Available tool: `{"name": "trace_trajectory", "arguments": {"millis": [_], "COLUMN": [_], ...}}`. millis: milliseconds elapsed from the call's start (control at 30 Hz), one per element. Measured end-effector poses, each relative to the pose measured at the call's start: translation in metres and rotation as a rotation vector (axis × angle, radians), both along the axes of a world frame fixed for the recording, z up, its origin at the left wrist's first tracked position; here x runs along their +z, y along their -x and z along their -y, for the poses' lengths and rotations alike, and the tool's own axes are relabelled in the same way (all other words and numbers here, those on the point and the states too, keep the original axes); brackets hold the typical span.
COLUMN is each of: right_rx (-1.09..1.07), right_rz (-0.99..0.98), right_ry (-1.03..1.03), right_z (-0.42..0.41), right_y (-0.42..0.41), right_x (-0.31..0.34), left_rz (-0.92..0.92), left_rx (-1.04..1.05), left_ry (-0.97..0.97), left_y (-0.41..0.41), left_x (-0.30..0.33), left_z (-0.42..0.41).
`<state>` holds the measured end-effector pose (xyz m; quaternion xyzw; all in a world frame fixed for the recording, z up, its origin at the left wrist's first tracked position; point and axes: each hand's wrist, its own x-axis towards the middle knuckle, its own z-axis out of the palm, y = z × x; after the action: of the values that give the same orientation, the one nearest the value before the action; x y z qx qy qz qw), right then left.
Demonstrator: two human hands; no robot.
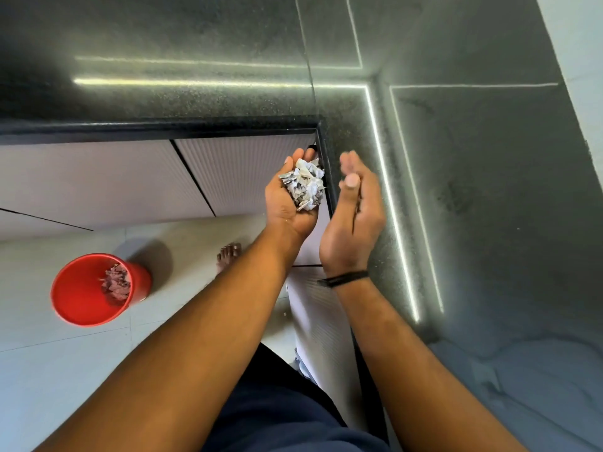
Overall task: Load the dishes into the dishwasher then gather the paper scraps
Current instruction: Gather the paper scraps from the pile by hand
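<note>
My left hand (287,203) is cupped palm up just off the inner corner of the dark countertop, holding a heap of torn paper scraps (305,184). My right hand (354,210) hovers beside it over the counter edge, on its side with fingers together and slightly curled; nothing shows in it. A red bucket (81,295) stands on the floor at lower left with more paper scraps (115,282) inside it.
The dark speckled countertop (195,93) runs in an L along the top and right. White ribbed cabinet fronts (241,171) sit below its edge. My bare foot (228,252) rests on the pale tiled floor (49,370) between bucket and cabinets.
</note>
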<state>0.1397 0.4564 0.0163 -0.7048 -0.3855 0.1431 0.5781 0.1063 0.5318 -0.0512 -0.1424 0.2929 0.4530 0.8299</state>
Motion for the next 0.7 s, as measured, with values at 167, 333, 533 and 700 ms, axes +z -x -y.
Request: {"name": "trace_trajectory", "arguments": {"millis": [167, 333, 533, 700], "right_rx": [-0.065, -0.222, -0.233, -0.086], "right_rz": [-0.139, -0.451, -0.875, -1.158], "right_ry": [0.129, 0.189, 0.168, 0.197], "right_z": [0.052, 0.031, -0.013, -0.025], "right_y": [0.041, 0.061, 0.072, 0.123], "right_x": [-0.019, -0.027, -0.059, -0.113], "left_rz": [-0.024, -0.056, -0.026, -0.056], "left_rx": [0.017, 0.008, 0.054, 0.148], "left_ry": [0.002, 0.0, 0.039, 0.092], "left_y": [0.002, 0.033, 0.085, 0.143], "left_x": [0.005, -0.006, -0.028, -0.054], "left_z": [0.002, 0.011, 0.037, 0.052]}}
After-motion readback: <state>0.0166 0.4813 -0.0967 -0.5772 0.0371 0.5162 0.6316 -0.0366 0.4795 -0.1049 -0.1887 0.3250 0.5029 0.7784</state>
